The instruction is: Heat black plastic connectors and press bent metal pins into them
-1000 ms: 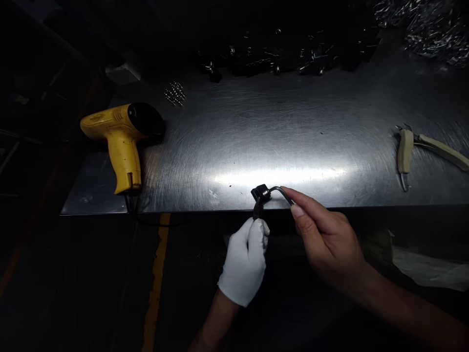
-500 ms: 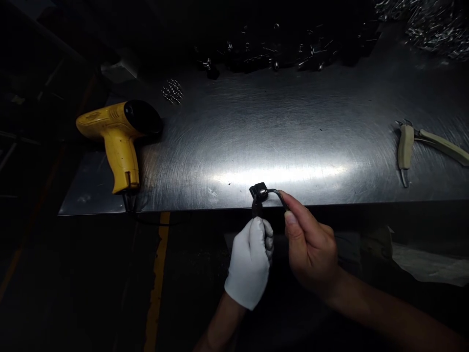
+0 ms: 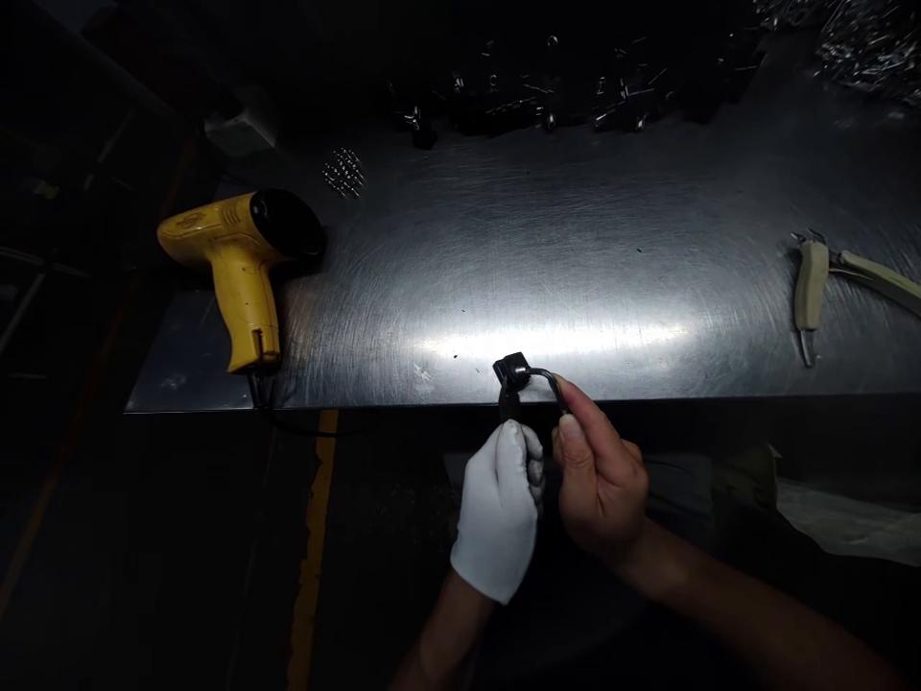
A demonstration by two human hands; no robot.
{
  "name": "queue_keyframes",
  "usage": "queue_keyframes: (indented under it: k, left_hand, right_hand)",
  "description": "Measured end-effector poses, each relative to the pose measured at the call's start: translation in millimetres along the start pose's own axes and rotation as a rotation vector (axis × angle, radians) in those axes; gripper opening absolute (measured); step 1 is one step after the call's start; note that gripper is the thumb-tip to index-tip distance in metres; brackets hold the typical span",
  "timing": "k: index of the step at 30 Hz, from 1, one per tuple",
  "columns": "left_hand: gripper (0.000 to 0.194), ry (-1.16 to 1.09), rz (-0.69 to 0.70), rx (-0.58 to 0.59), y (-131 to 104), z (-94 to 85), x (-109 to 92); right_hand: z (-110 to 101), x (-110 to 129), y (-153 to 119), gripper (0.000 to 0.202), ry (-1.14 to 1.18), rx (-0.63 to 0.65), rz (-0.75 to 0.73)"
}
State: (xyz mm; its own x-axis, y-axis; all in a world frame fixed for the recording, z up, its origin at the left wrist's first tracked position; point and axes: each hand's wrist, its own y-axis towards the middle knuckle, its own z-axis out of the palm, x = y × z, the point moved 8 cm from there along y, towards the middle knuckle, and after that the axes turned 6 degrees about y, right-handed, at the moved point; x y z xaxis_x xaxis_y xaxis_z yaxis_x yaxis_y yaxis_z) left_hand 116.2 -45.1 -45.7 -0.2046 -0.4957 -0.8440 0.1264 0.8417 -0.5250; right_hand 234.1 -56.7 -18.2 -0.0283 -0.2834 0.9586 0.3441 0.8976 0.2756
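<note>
My left hand (image 3: 498,513), in a white glove, is closed on the lower end of a dark narrow tool or strip (image 3: 507,405) near the table's front edge. At its top is a small black block (image 3: 511,369). My bare right hand (image 3: 602,470) pinches a bent dark metal rod (image 3: 548,377) between thumb and forefinger. The rod's other end meets a shiny round piece (image 3: 521,371) at the block's right side. Glove and fingers hide the held ends of both pieces.
A yellow heat gun (image 3: 243,278) stands on the metal table (image 3: 504,230) at left. Cream-handled pliers (image 3: 813,283) lie at right. Small shiny pins (image 3: 344,173) are grouped behind the heat gun; dark and metal parts (image 3: 547,110) are strewn at the back, with a metal heap (image 3: 870,48) at far right.
The whole view has shifted slightly. My right hand has come a little closer to the left one, its wrist turned slightly. Both hands keep their holds.
</note>
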Motion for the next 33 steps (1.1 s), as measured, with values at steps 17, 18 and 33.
queue_keyframes:
  k: [17, 18, 33]
  left_hand:
    - [0.044, 0.06, 0.069, -0.019, 1.3, -1.5, -2.1]
    - [0.044, 0.049, 0.068, -0.011, 1.0, -1.1, -2.3]
    - [0.042, 0.323, 0.087, 0.073, 8.2, -22.8, -2.4]
  right_hand:
    - [7.2, -29.0, -13.2, 0.055, 0.063, -0.07, -0.099]
    - [7.3, -29.9, -13.6, 0.054, 0.064, -0.069, -0.106]
    - [-16.1, 0.2, 8.3, 0.041, 0.054, 0.159, 0.244]
